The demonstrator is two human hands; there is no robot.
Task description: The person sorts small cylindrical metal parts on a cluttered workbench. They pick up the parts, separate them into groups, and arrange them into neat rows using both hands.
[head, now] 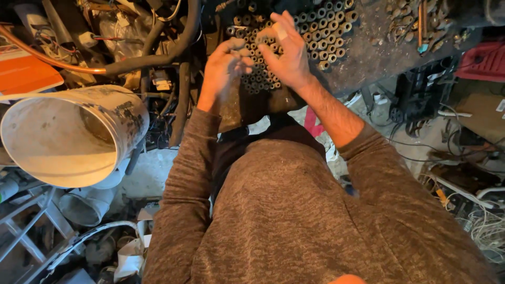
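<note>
Nearest the camera: the person's torso in a brown heathered sweater [294, 210], both sleeves pushed up the forearms; the arms reach forward and away from the body.

Left hand [225, 66]: raised over the dark workbench [368, 58], fingers curled loosely inward and close together, tips bent toward the palm; whether anything sits in the curl I cannot tell, the hand is slightly blurred.

Right hand [286, 52]: just beside the left, nearly touching it; fingers extended and pressed together, pointing up and away; a pale strip, tape or bandage, wraps one finger; palm faces the left hand; no clear pinch visible.

Directly beneath and beyond both hands: a dense cluster of short metal tubes [321, 37], standing on end with open round mouths upward, packed side by side in rows on the workbench; the hands cover the left-centre part of the cluster; the rest extends right and away.

To the left, nearer: a dirty white plastic bucket [68, 137] lying on its side, mouth toward the camera; behind it an orange flat object [23, 73] and a copper pipe [47, 58] meeting a thick black hose [158, 50].

Far right on the bench: a heap of small brass-coloured fittings [415, 23]; lower right, tangled cables [484, 226] on the floor.
</note>
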